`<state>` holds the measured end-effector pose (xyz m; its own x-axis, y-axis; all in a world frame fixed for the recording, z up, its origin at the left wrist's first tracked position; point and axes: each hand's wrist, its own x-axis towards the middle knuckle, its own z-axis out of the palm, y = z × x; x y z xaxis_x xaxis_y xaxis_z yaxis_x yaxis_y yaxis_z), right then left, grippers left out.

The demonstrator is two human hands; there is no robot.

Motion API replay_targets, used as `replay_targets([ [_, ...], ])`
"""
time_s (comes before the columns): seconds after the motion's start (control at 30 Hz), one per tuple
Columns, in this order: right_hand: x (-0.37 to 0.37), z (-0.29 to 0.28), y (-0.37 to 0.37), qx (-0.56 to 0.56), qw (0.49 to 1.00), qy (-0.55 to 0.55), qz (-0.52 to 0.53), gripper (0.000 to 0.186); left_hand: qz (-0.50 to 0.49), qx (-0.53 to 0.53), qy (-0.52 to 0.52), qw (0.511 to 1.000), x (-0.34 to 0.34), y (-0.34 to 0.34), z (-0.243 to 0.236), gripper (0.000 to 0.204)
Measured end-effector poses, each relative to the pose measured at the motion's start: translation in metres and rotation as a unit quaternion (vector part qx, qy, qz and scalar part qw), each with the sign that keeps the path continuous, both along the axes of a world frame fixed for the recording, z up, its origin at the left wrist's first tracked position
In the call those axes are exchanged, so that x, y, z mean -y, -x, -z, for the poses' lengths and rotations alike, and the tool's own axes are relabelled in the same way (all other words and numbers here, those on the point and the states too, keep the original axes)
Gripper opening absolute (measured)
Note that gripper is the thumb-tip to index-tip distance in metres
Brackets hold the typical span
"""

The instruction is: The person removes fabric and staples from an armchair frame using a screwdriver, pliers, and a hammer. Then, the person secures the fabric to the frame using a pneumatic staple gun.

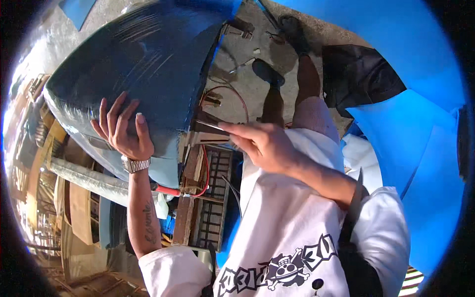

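Note:
A large dark blue panel (pixel 143 59) with a curved outer edge spans the upper left, its surface glossy and streaked. My left hand (pixel 122 129) rests on it, palm down and fingers spread, with a metal watch at the wrist. My right hand (pixel 262 143) grips a thin, pale blade-like tool (pixel 209 123), its index finger stretched along it. The tool's tip points left, close to the panel's straight right edge; whether it touches that edge I cannot tell. The tool's handle is hidden in the palm.
Below the panel stands a wooden frame (pixel 190 218) beside a dark slatted rack (pixel 213 198). A red hose (pixel 206 171) runs past it. Blue sheets (pixel 391 133) and a black sheet (pixel 361 74) lie right. My shoes (pixel 269 73) are on the concrete floor (pixel 240 54). Wooden boards (pixel 79 208) stand left.

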<state>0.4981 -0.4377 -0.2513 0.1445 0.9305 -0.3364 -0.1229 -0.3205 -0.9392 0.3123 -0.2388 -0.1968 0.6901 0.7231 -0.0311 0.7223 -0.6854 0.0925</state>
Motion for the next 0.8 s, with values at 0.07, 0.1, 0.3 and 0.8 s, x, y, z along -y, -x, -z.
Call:
replay_targets([
  [0.07,-0.016,0.008,-0.013,0.028,0.991,0.012,-0.133,0.029,0.001,-0.003,-0.003,1.0,-0.002,0.0,0.001,0.027],
  [0.1,-0.02,0.007,-0.017,0.026,0.99,0.014,-0.135,0.029,-0.003,0.003,0.005,1.0,0.0,-0.001,0.0,0.027],
  [0.3,-0.04,0.01,-0.024,-0.006,0.983,-0.002,-0.183,0.024,-0.003,0.017,0.016,1.0,-0.004,0.003,0.002,0.026],
  [0.8,-0.145,-0.008,-0.052,0.095,0.858,-0.011,-0.504,0.022,-0.025,-0.021,0.029,0.999,-0.016,0.004,0.0,0.016],
])
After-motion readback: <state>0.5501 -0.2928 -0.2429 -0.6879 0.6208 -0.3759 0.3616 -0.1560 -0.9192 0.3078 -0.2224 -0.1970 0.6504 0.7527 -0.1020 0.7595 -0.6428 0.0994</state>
